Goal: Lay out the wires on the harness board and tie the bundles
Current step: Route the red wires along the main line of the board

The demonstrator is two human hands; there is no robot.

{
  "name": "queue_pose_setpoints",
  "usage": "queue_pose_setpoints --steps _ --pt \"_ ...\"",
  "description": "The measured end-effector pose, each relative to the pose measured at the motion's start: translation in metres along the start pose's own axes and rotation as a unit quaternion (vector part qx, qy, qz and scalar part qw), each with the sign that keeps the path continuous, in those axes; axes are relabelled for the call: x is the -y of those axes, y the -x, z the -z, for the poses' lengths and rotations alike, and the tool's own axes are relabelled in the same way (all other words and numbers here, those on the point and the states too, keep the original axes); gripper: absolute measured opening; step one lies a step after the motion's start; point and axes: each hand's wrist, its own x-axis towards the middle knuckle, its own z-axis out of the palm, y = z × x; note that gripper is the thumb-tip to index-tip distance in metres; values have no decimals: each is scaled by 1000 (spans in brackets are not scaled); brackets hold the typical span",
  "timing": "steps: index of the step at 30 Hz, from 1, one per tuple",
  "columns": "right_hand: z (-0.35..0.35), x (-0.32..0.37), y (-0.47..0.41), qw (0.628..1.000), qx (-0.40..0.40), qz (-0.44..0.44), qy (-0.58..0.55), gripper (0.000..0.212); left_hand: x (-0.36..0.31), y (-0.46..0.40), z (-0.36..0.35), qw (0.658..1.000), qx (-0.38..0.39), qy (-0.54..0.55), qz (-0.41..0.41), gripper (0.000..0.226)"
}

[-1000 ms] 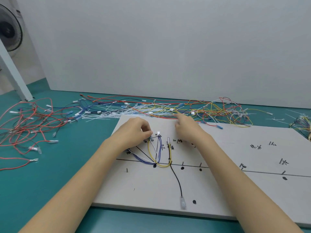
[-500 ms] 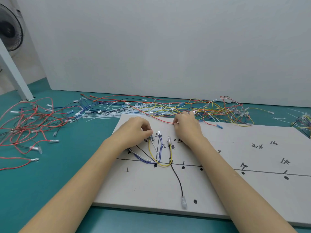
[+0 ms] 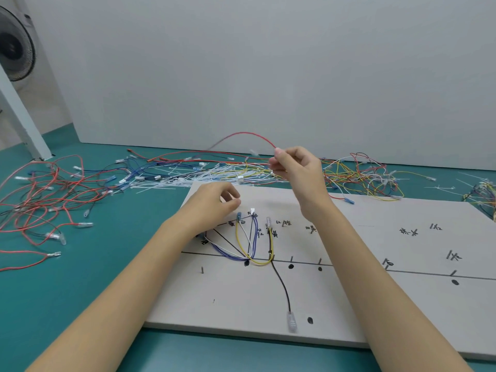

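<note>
Teal tabletop [image 3: 80,291] carries harness board [image 3: 349,304]; right hand [image 3: 298,167] pinches red wire [image 3: 249,134] aloft; left hand [image 3: 214,202], fingers curled, pinch contents undeterminable.

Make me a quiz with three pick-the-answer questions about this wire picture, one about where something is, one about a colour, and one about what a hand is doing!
1. Where does the pile of white zip ties lie?
A. on the teal table beyond the board
B. on the board's near edge
C. in the left hand

2. What colour is the wire that the right hand lifts?
A. blue
B. red
C. yellow

3. What is the left hand doing?
A. resting on the harness board by the laid wires
B. raised high in the air
C. holding the fan

Answers:
1 A: the ties are spread on the table behind the board's far edge.
2 B: a red wire arches up from the pinching fingertips.
3 A: it sits low on the board next to the blue and yellow wire loops.
</note>
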Motion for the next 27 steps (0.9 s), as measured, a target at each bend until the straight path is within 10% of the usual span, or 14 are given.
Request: queue_pose_setpoints --steps 10,17,27 --pt "2 12 15 959 126 -101 -235 25 -30 1 19 889 -30 444 111 38" --pt "8 -5 26 952 254 -147 -88 21 -37 4 21 829 -91 544 89 22" --pt "3 -17 29 959 225 -172 -8 18 -36 9 22 896 -231 378 -21 24"
